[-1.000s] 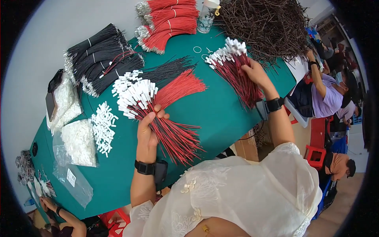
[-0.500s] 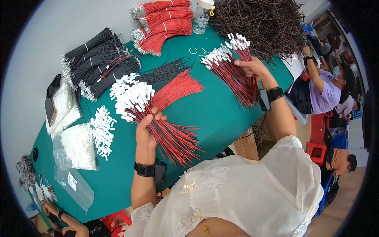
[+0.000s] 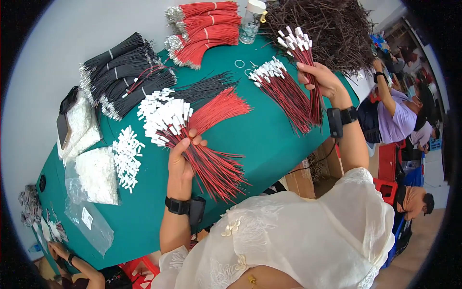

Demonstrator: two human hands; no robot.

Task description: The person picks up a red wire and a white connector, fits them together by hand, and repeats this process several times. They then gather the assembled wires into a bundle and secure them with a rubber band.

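My left hand [image 3: 184, 156] is closed around a thick bunch of red and black wires with white connectors [image 3: 219, 168], their white ends toward the upper left. A smaller bunch of the same wires [image 3: 308, 53] is gripped in my right hand [image 3: 323, 79], raised with its white ends up. Just left of that hand, a pile of connector wires [image 3: 284, 98] lies on the green table. Loose red wires [image 3: 224, 110] and loose black wires [image 3: 204, 91] lie beyond my left hand, beside white connectors [image 3: 153, 103].
Tied black wire bundles [image 3: 118, 72] and red wire bundles [image 3: 209, 31] stand at the back. A bottle [image 3: 250, 24] is near a heap of dark brown wires [image 3: 317, 31]. Left are scattered connectors [image 3: 127, 161] and a connector bag [image 3: 97, 176]. Other people sit right and lower left.
My right hand has lifted its wire bunch up and to the right, apart from the pile on the table. My left hand keeps its hold, nearly still.
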